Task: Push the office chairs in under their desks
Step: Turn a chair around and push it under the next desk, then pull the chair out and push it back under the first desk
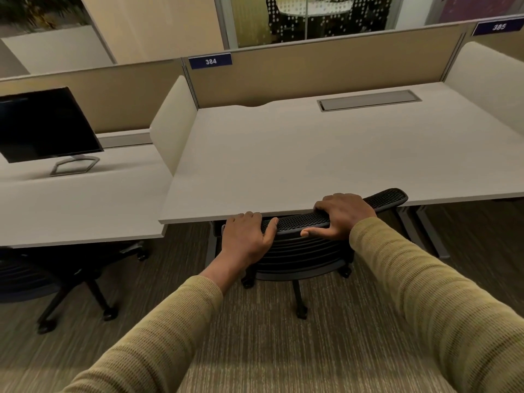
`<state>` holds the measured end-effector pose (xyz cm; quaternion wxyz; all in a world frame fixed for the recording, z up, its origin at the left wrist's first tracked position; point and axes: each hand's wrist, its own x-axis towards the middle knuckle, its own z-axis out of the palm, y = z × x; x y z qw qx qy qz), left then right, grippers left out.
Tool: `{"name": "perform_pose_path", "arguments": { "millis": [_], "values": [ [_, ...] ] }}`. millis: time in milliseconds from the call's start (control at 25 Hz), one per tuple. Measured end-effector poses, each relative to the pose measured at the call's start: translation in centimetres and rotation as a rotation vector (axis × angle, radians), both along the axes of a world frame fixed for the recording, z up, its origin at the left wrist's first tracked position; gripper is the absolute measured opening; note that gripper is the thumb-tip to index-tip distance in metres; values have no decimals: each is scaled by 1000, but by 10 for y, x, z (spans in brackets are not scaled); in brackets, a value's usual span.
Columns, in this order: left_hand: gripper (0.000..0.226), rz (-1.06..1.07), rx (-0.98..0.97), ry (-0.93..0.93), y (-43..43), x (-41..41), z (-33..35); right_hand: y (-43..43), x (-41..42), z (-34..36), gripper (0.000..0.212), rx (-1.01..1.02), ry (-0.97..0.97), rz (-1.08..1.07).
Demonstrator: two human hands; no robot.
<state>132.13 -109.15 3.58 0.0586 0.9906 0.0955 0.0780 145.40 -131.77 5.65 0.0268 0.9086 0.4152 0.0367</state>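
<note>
A black mesh-backed office chair [300,248] stands against the front edge of the white desk [326,154] marked 384, with its seat hidden beneath the top. My left hand [246,236] grips the left end of the backrest's top rim, fingers over the far side and thumb on top. My right hand [340,215] holds the rim further right, fingers curled over it and thumb along the near face. A second black office chair [65,279] sits at lower left, partly under the neighbouring desk [79,199].
A dark monitor [45,124] on a grey stand sits on the left desk. Beige partitions [326,66] back both desks, and white side panels [173,126] divide them. Grey desk legs [416,231] stand right of the chair. Striped carpet [255,350] covers the floor.
</note>
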Motion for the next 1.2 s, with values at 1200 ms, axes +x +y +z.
{"name": "perform_pose_path", "arguments": {
  "millis": [1200],
  "values": [
    [74,549,-65,110,408,-378,-17,528,-320,5,65,156,405,316]
  ]
}}
